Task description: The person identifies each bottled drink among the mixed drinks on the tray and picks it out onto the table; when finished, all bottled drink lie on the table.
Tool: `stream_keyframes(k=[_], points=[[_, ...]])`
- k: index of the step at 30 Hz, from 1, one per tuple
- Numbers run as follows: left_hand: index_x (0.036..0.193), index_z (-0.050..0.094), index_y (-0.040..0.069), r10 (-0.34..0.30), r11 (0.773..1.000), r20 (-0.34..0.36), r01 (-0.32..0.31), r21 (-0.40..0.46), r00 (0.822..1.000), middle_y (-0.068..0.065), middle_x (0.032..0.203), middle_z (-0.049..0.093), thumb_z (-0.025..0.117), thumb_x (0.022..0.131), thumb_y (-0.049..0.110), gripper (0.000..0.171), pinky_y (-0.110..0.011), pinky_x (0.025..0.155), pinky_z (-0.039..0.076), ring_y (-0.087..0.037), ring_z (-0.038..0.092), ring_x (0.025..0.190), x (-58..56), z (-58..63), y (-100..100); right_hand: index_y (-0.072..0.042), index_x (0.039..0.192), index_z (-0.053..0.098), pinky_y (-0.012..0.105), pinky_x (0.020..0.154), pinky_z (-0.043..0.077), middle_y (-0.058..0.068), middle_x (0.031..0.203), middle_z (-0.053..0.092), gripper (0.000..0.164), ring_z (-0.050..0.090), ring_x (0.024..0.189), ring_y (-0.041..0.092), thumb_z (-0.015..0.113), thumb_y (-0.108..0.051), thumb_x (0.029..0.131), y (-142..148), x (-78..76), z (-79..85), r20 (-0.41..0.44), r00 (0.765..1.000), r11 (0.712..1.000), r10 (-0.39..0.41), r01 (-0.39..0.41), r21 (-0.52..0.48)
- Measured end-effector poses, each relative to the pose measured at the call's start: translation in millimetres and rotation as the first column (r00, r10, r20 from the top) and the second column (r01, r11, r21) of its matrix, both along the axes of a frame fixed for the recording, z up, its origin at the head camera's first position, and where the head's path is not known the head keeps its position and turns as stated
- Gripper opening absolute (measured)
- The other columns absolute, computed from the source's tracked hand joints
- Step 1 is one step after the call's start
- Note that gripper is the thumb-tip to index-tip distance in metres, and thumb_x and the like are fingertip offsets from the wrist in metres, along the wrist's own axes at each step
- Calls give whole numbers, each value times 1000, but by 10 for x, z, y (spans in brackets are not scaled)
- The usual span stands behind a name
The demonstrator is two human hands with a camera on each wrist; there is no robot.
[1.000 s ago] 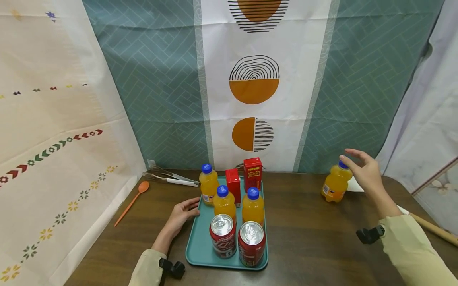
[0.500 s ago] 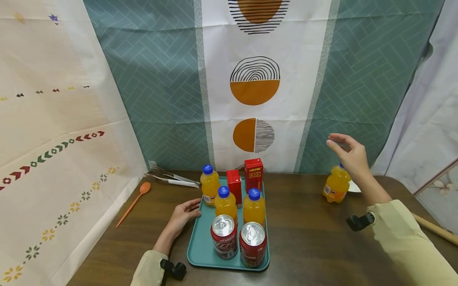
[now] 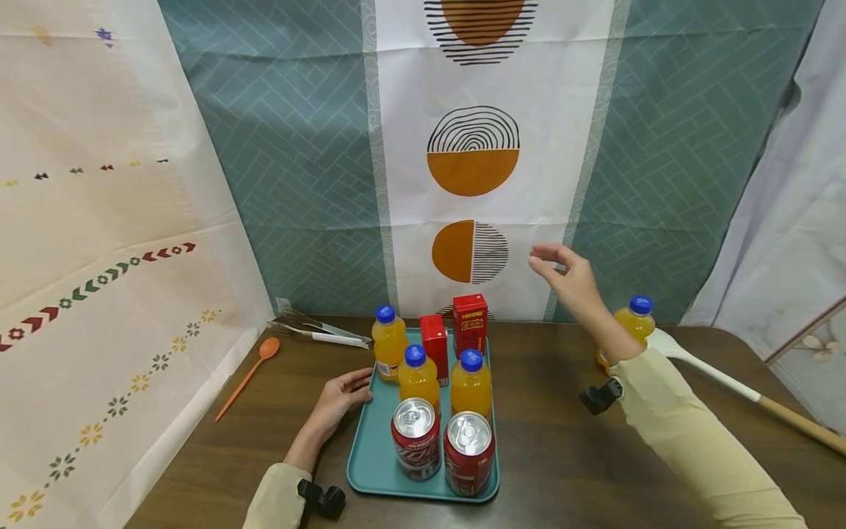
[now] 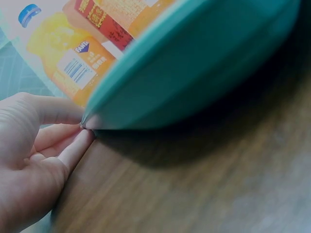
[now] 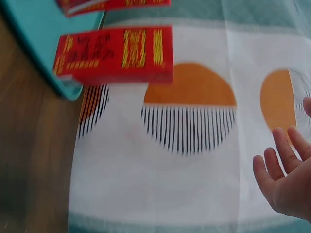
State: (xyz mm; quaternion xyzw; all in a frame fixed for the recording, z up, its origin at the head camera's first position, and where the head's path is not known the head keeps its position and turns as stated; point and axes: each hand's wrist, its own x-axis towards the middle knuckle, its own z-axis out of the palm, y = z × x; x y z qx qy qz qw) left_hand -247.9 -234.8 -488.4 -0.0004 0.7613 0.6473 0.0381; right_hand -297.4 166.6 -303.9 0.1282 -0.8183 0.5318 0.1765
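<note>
My left hand (image 3: pixel 338 402) pinches the left rim of a teal tray (image 3: pixel 371 459); the left wrist view shows thumb and fingers meeting at the edge. On the tray stand two red cans, a near one (image 3: pixel 416 441) and a right one (image 3: pixel 469 455), with three orange Fanta bottles (image 3: pixel 471 386) and two red drink cartons (image 3: pixel 470 323) behind them. My right hand (image 3: pixel 570 283) is raised over the back of the table, fingers loosely curved, holding nothing. Another orange soda bottle (image 3: pixel 634 319) stands at the right, partly hidden by my right forearm.
An orange spoon (image 3: pixel 254 371) and tongs (image 3: pixel 327 334) lie left of the tray. At the right, a white-headed spatula with a wooden handle (image 3: pixel 793 419) lies on the table (image 3: pixel 548 455). A patterned curtain (image 3: pixel 489 88) hangs behind.
My right hand has left the cap of the bottle at the right, risen and moved left toward the tray. That bottle stays standing. My left hand remains at the tray rim.
</note>
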Motion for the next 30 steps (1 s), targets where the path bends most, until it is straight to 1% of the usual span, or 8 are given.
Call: stream_keyframes(k=[2,4,6,12,15,22,27,30], points=[[135,52,-7,-2,1000,0,2,-2,1000,-27,135,56,65,86,0,51,-13,82,48,-32,55,126,-3,6,7,-1,132,56,27,102,46,17,130,59,45,54,112,7,58,-30,97,-138,-35,36,9,1000,1000,27,-27,-1],[135,52,-8,-3,1000,-3,3,-5,1000,-27,135,56,65,86,0,51,-13,82,48,-33,55,125,-2,7,5,0,133,55,39,108,43,19,133,58,45,53,119,19,58,-27,98,-284,-64,83,9,998,998,62,-61,-12],[134,53,-8,4,1000,-3,-4,-4,1000,-27,134,57,65,85,-1,51,-13,81,48,-31,57,124,-4,1,1,0,133,54,47,111,39,20,133,57,44,50,124,28,57,-26,98,-435,-88,140,8,995,995,98,-98,-29],[133,55,-7,12,1000,1,-12,-10,1000,-26,134,58,66,84,-1,50,-14,82,49,-24,60,119,-16,-22,10,-4,132,55,45,107,43,17,129,59,42,52,123,29,59,-27,97,-848,-87,302,3,984,983,180,-180,-40],[133,54,-7,6,1000,-9,-6,-14,1000,-27,134,57,66,85,0,51,-14,82,49,-28,58,121,-9,-20,9,-6,131,56,45,105,44,15,127,61,41,53,121,28,59,-27,97,-1014,-88,318,22,979,979,201,-200,-27],[132,56,-6,22,1000,-6,-22,-16,1000,-26,131,60,66,84,-2,48,-14,81,49,-27,60,120,-6,-39,-4,-5,132,56,41,105,46,15,129,62,42,56,122,28,58,-27,97,-1360,-85,239,114,965,972,236,-234,-36],[132,56,-6,14,1000,-7,-14,-21,1000,-26,131,60,65,85,-1,48,-15,82,49,-31,59,121,-13,-44,-12,-9,132,57,40,101,49,11,127,64,42,58,119,26,59,-31,96,-1612,-46,164,183,954,970,238,-244,8],[132,56,-6,8,1000,-10,-8,-17,1000,-26,131,60,65,85,-1,48,-15,82,50,-30,59,121,-26,-44,-2,-9,135,54,40,102,49,11,130,62,46,57,121,27,60,-32,96,-1736,-29,127,243,939,965,244,-259,29]])
